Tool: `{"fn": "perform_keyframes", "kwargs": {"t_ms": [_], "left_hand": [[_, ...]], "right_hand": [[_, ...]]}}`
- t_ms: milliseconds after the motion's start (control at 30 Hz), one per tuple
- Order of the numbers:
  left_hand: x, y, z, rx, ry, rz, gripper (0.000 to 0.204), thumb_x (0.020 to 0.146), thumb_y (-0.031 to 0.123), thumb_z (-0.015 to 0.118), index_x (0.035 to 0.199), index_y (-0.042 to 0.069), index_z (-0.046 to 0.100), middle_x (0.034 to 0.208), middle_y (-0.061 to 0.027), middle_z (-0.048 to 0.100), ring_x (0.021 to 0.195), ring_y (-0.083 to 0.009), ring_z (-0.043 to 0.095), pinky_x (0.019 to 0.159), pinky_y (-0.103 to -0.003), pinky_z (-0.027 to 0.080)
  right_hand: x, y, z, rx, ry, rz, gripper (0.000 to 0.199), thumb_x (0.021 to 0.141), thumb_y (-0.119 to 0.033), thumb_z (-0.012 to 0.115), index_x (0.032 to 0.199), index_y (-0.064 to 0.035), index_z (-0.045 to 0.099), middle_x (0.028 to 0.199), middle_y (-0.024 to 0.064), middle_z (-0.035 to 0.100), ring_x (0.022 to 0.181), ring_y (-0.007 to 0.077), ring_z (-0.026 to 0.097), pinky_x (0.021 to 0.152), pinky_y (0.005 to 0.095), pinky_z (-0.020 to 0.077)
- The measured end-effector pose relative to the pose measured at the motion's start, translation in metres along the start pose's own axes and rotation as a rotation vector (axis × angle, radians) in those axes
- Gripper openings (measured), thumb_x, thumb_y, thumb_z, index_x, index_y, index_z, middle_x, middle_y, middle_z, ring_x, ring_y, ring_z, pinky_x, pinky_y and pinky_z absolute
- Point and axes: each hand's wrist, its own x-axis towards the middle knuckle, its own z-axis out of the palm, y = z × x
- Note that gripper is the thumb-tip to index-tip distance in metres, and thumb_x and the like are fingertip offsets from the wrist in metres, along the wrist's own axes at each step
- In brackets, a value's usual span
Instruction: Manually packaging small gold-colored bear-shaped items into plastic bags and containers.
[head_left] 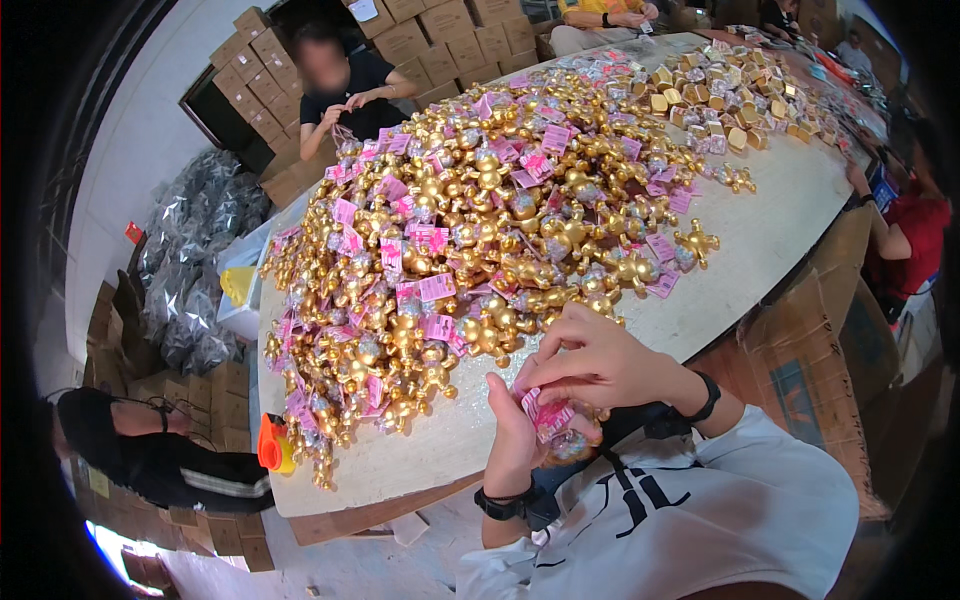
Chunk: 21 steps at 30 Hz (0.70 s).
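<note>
Head view: a pale desk [770,220], heaped with shiny gold bear-like figures [490,172] and pink cards [437,287].
Pink-and-white carded packet [552,418]: one, clear-wrapped, between my two hands, in front of my shirt and just off the desk's near edge.
Left hand [512,430]: cupped around the packet's left side, thumb raised; its other fingers are mostly hidden.
Right hand [600,360]: bent over the packet's top, fingertips drawn narrow against it; I cannot tell exactly what they pinch.
Fingerwork: I judge this to be close handling of the card and wrapping; continuing it calls for a steady left hand and a fine right-hand pinch.
Gold figures and cards: one great mound, too many to count.
Gold-and-clear small boxes [738,138]: one pile at the far right, dozens, overlapping.
Orange-and-yellow plastic object [275,445]: one, at the desk's left edge.
Other people: at least six around me.
</note>
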Motion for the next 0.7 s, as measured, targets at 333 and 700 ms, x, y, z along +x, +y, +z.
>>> {"fn": "perform_keyframes", "kwargs": {"t_ms": [333,700], "left_hand": [[0.008,-0.035,-0.011,0.225,-0.141,0.217,0.055,0.095,0.047,0.04,0.119,-0.002,0.046,0.099,-0.014,0.063,0.061,-0.0142,0.06,0.046,-0.02,0.04],[0.032,-0.039,0.007,0.346,0.189,0.736,0.056,0.089,0.061,0.043,0.102,0.006,0.039,0.117,-0.0234,0.052,0.107,-0.0324,0.055,0.085,-0.042,0.05]], "right_hand": [[-0.027,0.01,0.001,-0.006,0.054,0.102,0.028,0.073,-0.021,0.073,0.1,-0.0145,0.067,0.089,0.0007,0.058,0.087,0.0223,0.051,0.078,0.0353,0.0403],[-0.038,-0.007,-0.006,0.208,0.136,0.461,0.018,0.078,-0.007,0.069,0.094,-0.0044,0.062,0.094,0.0094,0.064,0.075,0.0188,0.063,0.067,0.0282,0.0497]]}}
